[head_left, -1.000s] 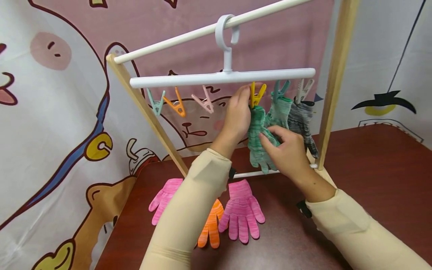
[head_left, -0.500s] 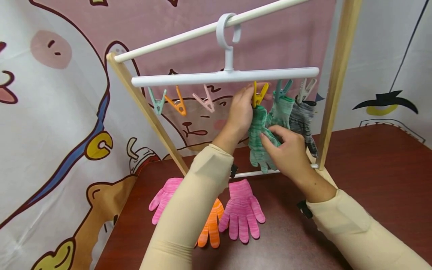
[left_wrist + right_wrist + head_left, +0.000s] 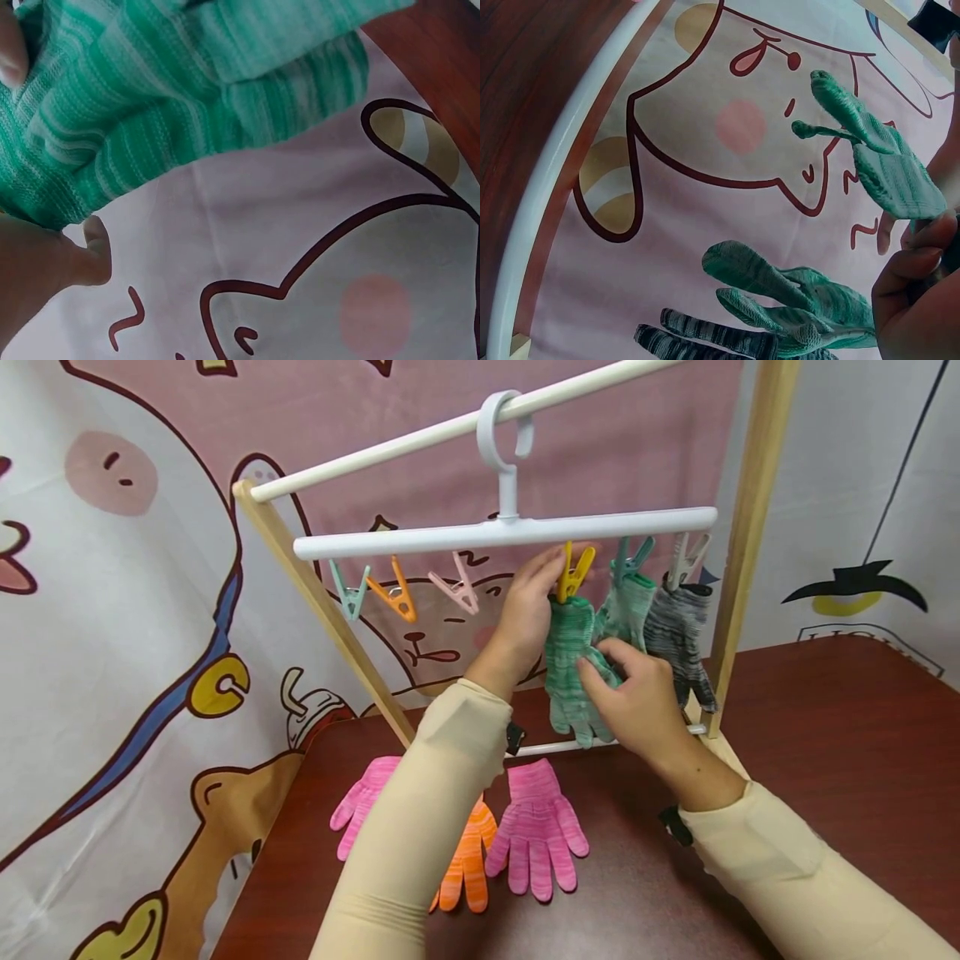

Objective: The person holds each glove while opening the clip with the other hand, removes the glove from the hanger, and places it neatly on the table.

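A green striped glove [image 3: 570, 652] hangs fingers-down from a yellow clothespin [image 3: 574, 575] under the white hanger [image 3: 420, 537]. My left hand [image 3: 527, 610] is at the clothespin, with its fingers passing behind it; the thumb is hidden in the head view. Lower down, my right hand [image 3: 637, 693] pinches the side of that glove between thumb and forefinger. In the left wrist view the glove's striped fabric [image 3: 202, 97] fills the upper part. To the right hang a second green glove [image 3: 628, 610] on a teal clothespin [image 3: 633, 557] and a grey-black glove [image 3: 678, 635] on a whitish clothespin [image 3: 686, 560].
Teal [image 3: 350, 593], orange [image 3: 397, 593] and pink [image 3: 457, 585] clothespins hang at the hanger's left. A wooden stand [image 3: 738, 552] carries the hanger on a white rod [image 3: 375, 452]. Two pink gloves [image 3: 536, 835] and an orange glove [image 3: 468, 860] lie on the table [image 3: 840, 743].
The hanger's right end and the grey-black glove have shifted slightly right. The held green glove has turned a little and looks broader. Both hands stay almost in place.
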Demonstrator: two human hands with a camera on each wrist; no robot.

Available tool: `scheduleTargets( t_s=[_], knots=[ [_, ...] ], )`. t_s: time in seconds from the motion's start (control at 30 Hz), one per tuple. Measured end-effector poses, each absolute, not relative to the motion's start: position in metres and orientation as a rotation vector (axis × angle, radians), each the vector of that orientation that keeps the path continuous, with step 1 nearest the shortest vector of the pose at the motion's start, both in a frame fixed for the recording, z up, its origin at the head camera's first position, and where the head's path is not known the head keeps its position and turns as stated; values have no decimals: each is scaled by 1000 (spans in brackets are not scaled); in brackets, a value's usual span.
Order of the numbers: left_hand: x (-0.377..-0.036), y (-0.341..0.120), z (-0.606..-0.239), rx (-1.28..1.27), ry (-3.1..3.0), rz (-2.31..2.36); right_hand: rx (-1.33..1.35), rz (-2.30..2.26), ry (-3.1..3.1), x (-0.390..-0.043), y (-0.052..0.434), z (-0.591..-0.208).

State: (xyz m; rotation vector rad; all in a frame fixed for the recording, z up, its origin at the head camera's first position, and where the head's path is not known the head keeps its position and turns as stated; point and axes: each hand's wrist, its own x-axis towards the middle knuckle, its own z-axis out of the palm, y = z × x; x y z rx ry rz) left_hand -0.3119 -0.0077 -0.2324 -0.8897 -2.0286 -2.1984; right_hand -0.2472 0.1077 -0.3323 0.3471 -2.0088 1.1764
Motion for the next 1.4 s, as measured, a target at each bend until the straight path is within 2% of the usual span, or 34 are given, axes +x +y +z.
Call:
scheduleTargets(
  t_s=[0.53,1.23,1.4],
  knots=[
    [-314,-12,-234,-1039,-1981,-2244,321,1145,-2031,-247,107,-331],
    [-319,-11,-237,-944,-1894,-2338,434,1171,-1998,-250,105,-334],
    [-318,-17,-240,-931,-1950,-2235,434,1155,-2004,-251,106,-335]
  ],
)
